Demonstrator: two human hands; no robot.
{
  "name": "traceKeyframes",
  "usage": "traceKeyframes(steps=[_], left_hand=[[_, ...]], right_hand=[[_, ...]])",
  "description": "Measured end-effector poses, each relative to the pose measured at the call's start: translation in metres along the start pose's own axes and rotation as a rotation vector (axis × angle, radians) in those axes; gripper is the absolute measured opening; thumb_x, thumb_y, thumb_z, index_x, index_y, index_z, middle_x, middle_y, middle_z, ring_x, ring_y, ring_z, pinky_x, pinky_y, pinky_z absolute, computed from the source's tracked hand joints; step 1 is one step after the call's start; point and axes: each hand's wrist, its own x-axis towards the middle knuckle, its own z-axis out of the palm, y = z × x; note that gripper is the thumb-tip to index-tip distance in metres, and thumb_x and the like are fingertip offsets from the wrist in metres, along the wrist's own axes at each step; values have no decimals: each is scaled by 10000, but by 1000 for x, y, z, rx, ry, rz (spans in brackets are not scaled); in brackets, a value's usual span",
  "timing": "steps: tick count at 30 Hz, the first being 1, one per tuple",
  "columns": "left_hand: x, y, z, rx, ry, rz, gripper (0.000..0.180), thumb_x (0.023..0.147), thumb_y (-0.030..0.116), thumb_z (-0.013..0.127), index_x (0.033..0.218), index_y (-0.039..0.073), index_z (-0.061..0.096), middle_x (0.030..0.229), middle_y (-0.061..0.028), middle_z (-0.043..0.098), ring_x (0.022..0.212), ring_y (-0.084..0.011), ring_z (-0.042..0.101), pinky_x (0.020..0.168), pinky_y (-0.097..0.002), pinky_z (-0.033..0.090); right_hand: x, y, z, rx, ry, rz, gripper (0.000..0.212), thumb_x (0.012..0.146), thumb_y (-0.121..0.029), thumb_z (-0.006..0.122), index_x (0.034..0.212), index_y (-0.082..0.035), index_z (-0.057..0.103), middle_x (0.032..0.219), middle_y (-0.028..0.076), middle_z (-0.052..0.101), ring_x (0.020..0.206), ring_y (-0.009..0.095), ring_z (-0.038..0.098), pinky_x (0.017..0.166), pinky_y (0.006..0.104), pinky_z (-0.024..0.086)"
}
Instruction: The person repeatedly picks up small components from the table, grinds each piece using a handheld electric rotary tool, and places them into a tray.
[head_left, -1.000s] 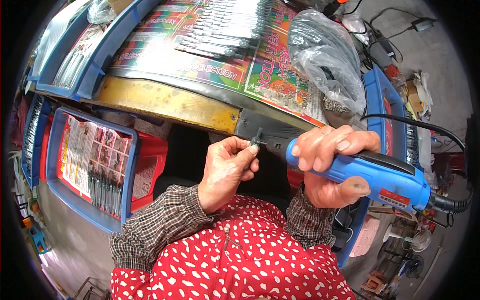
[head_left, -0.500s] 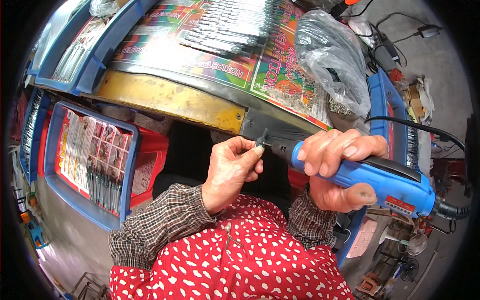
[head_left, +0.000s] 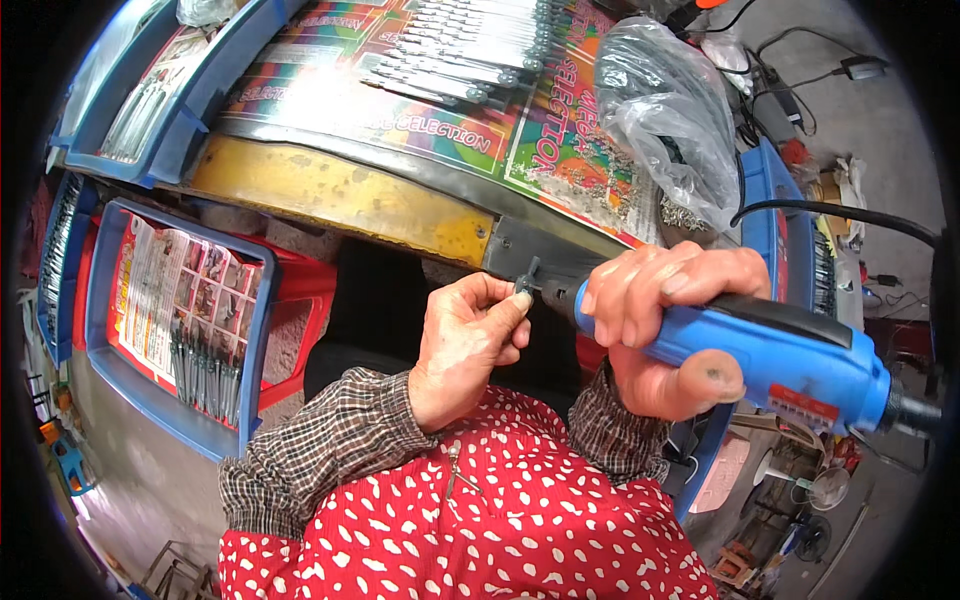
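My left hand [head_left: 462,345] pinches a small dark grey part [head_left: 528,276] between thumb and fingertips, just off the table's front edge. A short piece of the part sticks up above the fingers. My right hand [head_left: 675,325] is wrapped around a blue electric screwdriver [head_left: 770,362] with a black strip along its top. The tool lies nearly level, its nose pointing left at the grey part. Its thin bit reaches the part beside my left thumb; whether a screw sits at the tip is too small to tell.
The table [head_left: 340,205] carries rows of slim metal pieces [head_left: 470,45], loose screws [head_left: 610,195] and a clear plastic bag [head_left: 665,110]. A blue tray [head_left: 265,340] with dark slim parts stands at left on a red stool [head_left: 300,320]. A black cord [head_left: 840,208] runs at right.
The screwdriver and my right hand have shifted slightly, the tool's rear end moving right and looking larger. My left hand has barely moved and keeps its pinch on the grey part.
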Motion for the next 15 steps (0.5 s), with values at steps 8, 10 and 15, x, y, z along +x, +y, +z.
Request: traceKeyframes(steps=[8, 10, 15], left_hand=[[1, -2, -1, -11, -2, 34, 112, 858, 88, 578, 861, -18, 541, 633, -24, 545, 517, -48, 478, 445, -166, 380], [1, -1, -1, 17, 5, 26, 113, 857, 89, 578, 863, -18, 543, 633, -23, 546, 521, -48, 486, 446, -168, 386], [0, -1, -2, 24, -6, 32, 114, 869, 95, 567, 872, -14, 535, 644, -31, 545, 520, -53, 473, 444, -168, 375]], right_hand=[[-5, -1, 2, 157, 107, -10, 506, 664, -235, 788, 963, 17, 466, 668, 108, 535, 584, 207, 543, 526, 343, 466], [-7, -2, 4, 135, 115, -41, 512, 655, -216, 794, 970, 18, 465, 683, 115, 535, 595, 219, 546, 533, 354, 465], [-3, 0, 0, 120, 6, -73, 532, 654, -213, 797, 991, 17, 455, 695, 123, 536, 602, 224, 548, 540, 362, 464]])
